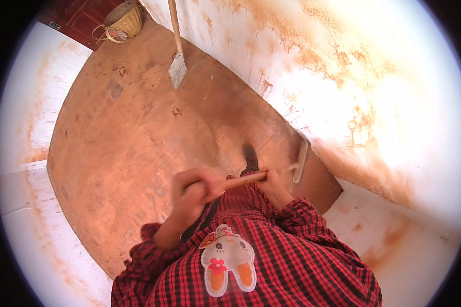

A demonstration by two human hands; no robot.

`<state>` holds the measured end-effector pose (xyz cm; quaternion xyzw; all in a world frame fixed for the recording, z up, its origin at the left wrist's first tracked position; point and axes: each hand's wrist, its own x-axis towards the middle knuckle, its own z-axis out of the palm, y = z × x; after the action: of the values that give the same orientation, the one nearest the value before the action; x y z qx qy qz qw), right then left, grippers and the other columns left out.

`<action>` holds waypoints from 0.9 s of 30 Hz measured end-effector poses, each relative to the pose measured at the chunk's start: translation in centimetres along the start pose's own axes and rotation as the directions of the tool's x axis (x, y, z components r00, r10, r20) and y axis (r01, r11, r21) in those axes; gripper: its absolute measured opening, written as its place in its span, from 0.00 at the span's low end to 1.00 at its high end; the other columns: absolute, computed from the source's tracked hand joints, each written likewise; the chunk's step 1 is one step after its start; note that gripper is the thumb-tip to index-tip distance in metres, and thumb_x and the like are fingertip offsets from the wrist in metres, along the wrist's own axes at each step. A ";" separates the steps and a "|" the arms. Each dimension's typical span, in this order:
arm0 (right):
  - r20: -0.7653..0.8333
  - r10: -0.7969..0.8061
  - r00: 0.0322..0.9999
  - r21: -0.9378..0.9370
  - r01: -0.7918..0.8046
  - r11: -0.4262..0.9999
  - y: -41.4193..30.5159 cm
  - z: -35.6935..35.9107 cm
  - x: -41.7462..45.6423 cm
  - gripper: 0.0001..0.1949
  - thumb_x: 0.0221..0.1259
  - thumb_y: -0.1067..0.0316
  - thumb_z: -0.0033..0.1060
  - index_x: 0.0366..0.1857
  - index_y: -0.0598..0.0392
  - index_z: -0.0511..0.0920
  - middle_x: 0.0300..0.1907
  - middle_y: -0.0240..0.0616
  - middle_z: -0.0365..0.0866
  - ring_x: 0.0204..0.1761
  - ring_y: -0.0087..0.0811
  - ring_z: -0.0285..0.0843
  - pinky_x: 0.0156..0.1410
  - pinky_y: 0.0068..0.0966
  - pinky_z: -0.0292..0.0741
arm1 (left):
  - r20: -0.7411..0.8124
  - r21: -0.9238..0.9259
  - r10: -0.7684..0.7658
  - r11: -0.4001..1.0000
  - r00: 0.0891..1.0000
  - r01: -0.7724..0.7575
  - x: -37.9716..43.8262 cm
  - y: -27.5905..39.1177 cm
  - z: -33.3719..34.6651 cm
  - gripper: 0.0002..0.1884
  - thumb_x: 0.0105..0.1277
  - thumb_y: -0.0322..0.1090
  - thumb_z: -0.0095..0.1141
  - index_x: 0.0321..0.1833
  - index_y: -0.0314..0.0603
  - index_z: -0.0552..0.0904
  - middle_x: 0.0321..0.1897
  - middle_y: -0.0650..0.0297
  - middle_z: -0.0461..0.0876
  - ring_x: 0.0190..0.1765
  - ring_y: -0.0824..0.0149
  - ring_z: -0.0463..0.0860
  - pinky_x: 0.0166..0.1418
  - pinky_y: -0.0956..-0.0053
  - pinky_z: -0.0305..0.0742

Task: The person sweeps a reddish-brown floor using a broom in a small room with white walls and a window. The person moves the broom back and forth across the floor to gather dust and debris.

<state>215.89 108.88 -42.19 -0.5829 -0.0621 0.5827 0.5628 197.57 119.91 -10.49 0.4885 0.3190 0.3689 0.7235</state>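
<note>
A wooden handle runs across in front of my body, and both of my hands are on it. My left hand, blurred, is wrapped around the handle at the left. My right hand grips it farther right, near the front of my checked apron. Past my right hand, a long narrow bar-shaped tool head rests at or just above the floor by the wall. It appears to belong to the same handle, though my hand hides part of the link. The exact kind of tool is unclear.
Reddish dirt covers the floor. A shovel stands by the stained white wall. Farther off, a woven basket sits beside a dark red door. My dark shoe shows beyond my hands. Another white wall bounds the left.
</note>
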 end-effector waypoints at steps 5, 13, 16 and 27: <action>0.083 -0.097 0.992 -0.889 0.118 0.443 -15.2 3.6 -2.0 0.15 0.51 0.58 0.60 0.35 0.58 0.78 0.30 0.51 0.80 0.35 0.44 0.80 0.39 0.38 0.74 | 0.011 -0.129 -0.178 0.976 0.984 0.177 8.7 -3.8 1.7 0.08 0.57 0.23 0.37 0.25 0.32 0.72 0.15 0.63 0.70 0.17 0.79 0.60 0.25 0.80 0.60; 0.430 -0.212 0.878 -0.709 0.474 0.522 -7.8 17.1 13.3 0.03 0.48 0.69 0.54 0.24 0.55 0.74 0.22 0.42 0.73 0.27 0.39 0.73 0.31 0.31 0.70 | -0.218 0.208 0.275 0.950 0.936 -0.231 12.4 5.3 -0.5 0.08 0.55 0.20 0.33 0.23 0.35 0.67 0.08 0.67 0.59 0.14 0.74 0.57 0.22 0.76 0.55; 0.195 0.306 0.932 -0.116 -0.288 0.951 -11.0 22.9 14.2 0.03 0.50 0.72 0.51 0.21 0.54 0.72 0.22 0.38 0.72 0.26 0.33 0.70 0.30 0.28 0.70 | -0.204 0.408 0.398 0.865 0.894 -0.291 12.3 7.4 0.6 0.08 0.56 0.22 0.32 0.23 0.39 0.66 0.07 0.68 0.57 0.13 0.74 0.56 0.22 0.75 0.56; -0.037 0.679 0.734 0.512 -0.570 0.643 -14.3 13.9 8.8 0.05 0.51 0.73 0.49 0.21 0.51 0.68 0.20 0.30 0.68 0.27 0.26 0.68 0.35 0.21 0.70 | -0.240 0.066 0.141 0.989 0.960 -0.129 14.5 7.5 -1.3 0.09 0.59 0.26 0.33 0.22 0.40 0.64 0.07 0.68 0.58 0.12 0.72 0.54 0.21 0.74 0.56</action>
<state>216.55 128.56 -32.79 -0.4762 0.3506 0.6683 0.4514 202.50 134.67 -5.33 0.4779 0.3806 0.4666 0.6395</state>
